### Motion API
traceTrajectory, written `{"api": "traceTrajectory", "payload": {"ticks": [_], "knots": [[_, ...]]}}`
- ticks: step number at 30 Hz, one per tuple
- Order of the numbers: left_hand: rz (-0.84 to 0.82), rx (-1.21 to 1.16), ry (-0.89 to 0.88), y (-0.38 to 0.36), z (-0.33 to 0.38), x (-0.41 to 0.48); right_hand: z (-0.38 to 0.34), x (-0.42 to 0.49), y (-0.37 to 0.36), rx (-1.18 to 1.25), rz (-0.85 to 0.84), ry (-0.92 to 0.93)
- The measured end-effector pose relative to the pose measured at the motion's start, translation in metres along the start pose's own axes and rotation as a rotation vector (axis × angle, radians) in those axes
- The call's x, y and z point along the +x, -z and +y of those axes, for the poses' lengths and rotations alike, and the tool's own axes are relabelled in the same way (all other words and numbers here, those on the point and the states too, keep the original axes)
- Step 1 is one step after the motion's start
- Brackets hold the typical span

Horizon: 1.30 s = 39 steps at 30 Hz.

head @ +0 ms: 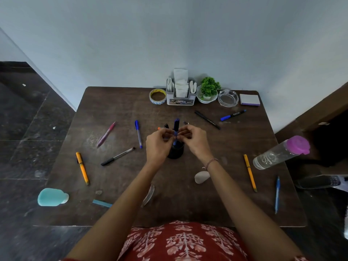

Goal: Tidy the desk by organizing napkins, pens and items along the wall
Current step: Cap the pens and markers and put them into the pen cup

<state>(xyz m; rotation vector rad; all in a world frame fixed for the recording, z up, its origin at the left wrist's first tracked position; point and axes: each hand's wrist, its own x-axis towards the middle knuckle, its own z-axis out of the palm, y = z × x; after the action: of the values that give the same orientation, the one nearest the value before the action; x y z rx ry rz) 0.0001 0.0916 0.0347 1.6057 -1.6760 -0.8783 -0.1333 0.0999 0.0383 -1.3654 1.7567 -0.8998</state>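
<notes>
Marker (176, 126) pinched upright between left hand (157, 146), right hand (194, 141).

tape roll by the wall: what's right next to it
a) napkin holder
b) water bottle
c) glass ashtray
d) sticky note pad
a: the tape roll is at the left end of the row along the wall, right beside the napkin holder; the plant, glass ashtray and note pad come further right.
</notes>
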Motion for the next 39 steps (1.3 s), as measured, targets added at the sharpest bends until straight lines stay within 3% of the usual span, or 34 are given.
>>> {"api": "traceTrajectory", "payload": {"ticks": [13, 30, 39], "knots": [[-0.146, 0.161, 0.049, -0.006, -0.019, 0.001, 0.007, -0.008, -0.020, -0.166, -0.042, -0.020], [-0.066, 0.146, 0.098, 0.004, -0.018, 0.007, 0.002, -0.006, -0.023, -0.209, -0.071, -0.060], [0.044, 0.144, 0.129, 0.023, -0.027, 0.009, 0.003, -0.005, -0.029, -0.204, 0.081, 0.007]]}}
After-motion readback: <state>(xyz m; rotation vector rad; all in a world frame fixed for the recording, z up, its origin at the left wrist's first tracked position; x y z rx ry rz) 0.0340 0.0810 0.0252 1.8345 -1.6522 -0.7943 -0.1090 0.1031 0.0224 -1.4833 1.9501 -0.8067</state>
